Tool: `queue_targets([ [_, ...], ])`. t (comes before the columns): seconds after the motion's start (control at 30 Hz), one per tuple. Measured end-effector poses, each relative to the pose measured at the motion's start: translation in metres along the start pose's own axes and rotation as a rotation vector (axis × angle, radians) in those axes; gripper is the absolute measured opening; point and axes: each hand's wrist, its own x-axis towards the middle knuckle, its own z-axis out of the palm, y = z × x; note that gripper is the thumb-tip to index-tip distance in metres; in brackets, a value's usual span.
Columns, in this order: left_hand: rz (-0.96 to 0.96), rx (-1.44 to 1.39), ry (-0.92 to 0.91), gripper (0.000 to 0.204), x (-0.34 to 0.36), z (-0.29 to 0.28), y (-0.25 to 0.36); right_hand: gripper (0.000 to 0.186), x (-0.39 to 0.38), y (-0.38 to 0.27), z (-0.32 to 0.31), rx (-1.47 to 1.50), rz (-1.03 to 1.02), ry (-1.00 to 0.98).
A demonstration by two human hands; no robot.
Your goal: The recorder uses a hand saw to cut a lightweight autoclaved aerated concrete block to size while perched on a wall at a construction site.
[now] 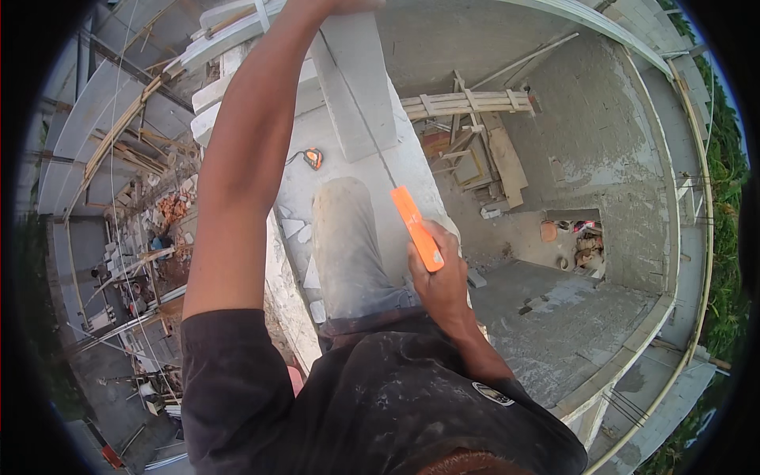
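Head view: the right hand (pixel 443 277) wraps the orange-handled saw (pixel 416 228), its blade across the grey block (pixel 366 87) on the wall top (pixel 419 174). Block looks unsevered, cut depth unclear; left hand's (pixel 355 6) grip: cannot tell

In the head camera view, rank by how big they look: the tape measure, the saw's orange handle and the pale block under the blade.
Largest to smallest:
1. Pale block
2. Orange saw handle
3. Tape measure
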Motion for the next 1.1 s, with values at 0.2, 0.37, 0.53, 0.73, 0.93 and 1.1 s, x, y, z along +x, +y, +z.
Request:
queue_targets([
  [0.2, 0.078, 0.029, 0.007, 0.045, -0.007, 0.002, 0.013, 0.042, -0.026, -0.016, -0.025, -0.069, 0.046, -0.072],
  [0.37, -0.026, -0.053, 0.005, 0.045, -0.014, 0.000, 0.040, 0.041, 0.110, -0.006, 0.027, 0.048, -0.082, -0.021],
  [0.53, 0.050, 0.009, 0.036, 0.046, -0.008, 0.013, 0.014, 0.042, -0.001, -0.001, -0.007, -0.109, 0.043, -0.014],
  [0.73, 0.000, -0.016, -0.004, 0.045, -0.027, -0.014, 0.033, 0.040, 0.029, -0.009, -0.010, -0.016, -0.002, -0.009],
  [0.93, -0.025, -0.035, -0.046, 0.045, -0.036, 0.005, 0.035, 0.038, 0.101, -0.022, 0.026, 0.021, -0.034, -0.045],
  [1.1, -0.010, -0.001, -0.030, 0.048, 0.005, 0.001, 0.007, 0.038, -0.043, -0.007, -0.043, -0.145, 0.106, -0.053],
])
